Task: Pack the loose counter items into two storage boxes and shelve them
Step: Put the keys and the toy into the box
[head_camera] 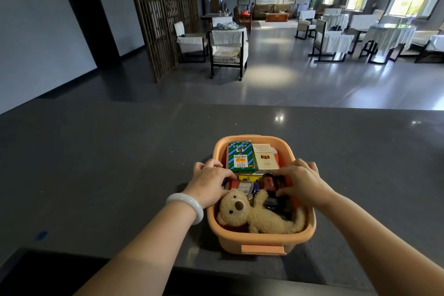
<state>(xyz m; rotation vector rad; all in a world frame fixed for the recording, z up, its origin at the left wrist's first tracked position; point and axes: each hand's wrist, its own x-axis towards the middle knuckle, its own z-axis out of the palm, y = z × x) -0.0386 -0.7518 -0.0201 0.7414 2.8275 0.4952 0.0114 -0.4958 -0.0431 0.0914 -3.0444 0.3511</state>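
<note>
**Storage box** (260, 241): orange plastic tub with a rounded rim and a tab handle on its near wall. It stands on the dark surface (115, 151), near edge, centre.

**Contents:**
- far end: green "Golden" carton (241, 156) beside a white carton (266, 158), both lying flat
- middle: small dark and red items (269, 181), too jumbled to name
- near end: teddy bear (242, 211) on its back

The box looks full.

**Left grip** (211, 179): laid across the left rim with fingers bent loosely onto the contents, grasping nothing that shows. There is a white bangle (189, 204) at the wrist.

**Right grip** (300, 180): over the right rim, fingers and thumb set either side of the dark items. Whether it pinches them or only presses cannot be told.

**Step, as judged:** settling the load before lifting the box for shelving.

**Handling note:**
- Press the middle items level with the rim.
- Tuck in the bear's limbs.
- Take both side rims evenly and lift the box flat, so the cartons do not slide.

**Beyond:** a room with covered chairs (228, 48) and round tables.
</note>
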